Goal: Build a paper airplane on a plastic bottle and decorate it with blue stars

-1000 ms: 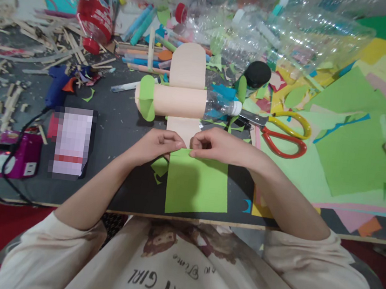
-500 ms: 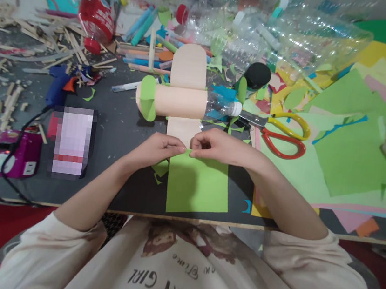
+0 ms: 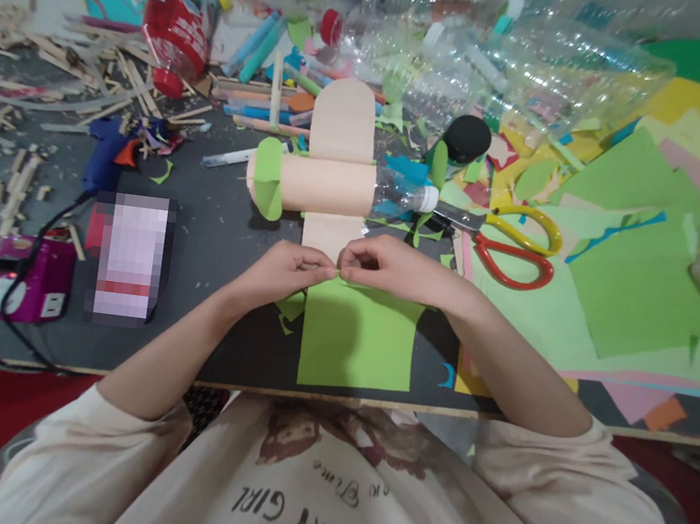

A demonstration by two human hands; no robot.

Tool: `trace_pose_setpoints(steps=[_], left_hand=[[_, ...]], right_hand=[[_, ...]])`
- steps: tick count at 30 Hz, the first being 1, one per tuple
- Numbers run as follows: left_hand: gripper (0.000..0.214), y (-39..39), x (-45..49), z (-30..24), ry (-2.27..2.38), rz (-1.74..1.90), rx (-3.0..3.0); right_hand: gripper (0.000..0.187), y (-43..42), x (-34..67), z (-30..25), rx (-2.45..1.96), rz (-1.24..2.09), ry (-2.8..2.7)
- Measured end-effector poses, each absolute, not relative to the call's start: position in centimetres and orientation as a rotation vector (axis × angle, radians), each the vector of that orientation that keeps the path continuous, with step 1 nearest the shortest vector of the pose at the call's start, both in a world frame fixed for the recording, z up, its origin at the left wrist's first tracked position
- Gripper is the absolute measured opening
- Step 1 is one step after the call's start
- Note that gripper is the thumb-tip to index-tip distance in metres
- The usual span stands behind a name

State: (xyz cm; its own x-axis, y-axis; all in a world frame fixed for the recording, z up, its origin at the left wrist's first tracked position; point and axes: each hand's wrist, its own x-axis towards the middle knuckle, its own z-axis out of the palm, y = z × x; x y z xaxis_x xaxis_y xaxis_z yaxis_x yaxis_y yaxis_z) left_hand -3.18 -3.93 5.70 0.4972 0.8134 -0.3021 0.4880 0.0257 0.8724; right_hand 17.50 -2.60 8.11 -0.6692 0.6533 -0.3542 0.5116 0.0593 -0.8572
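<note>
Pinched by its far edge, a bright green square sheet of paper (image 3: pixel 381 347) lies on the dark grey desk (image 3: pixel 242 355), close to the near edge and directly in front of the person. The left hand (image 3: pixel 294 270) and the right hand (image 3: pixel 385 264) meet left of that edge's middle, each with thumb and fingers pressed together on the paper, the fingertips almost touching.

The step in hand looks like turning over or creasing a narrow strip along the far edge; how far the fold runs, the fingers partly hide. The next move seems to call for working the crease rightward, keeping the strip even and the sheet from skewing.

Just beyond the hands lies a clear plastic bottle wrapped in peach paper (image 3: pixel 327 185), with flat peach wings; scissors with yellow and red handles (image 3: pixel 481 222) rest to its right.
</note>
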Motion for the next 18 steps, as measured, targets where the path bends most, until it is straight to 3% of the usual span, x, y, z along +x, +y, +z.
trace_pose_setpoints(steps=[18], left_hand=[[0.03, -3.6, -3.3, 6.9, 1.191, 0.515, 1.478]], right_hand=[[0.015, -0.7, 21.7, 10.8, -1.287, 1.522, -2.41]])
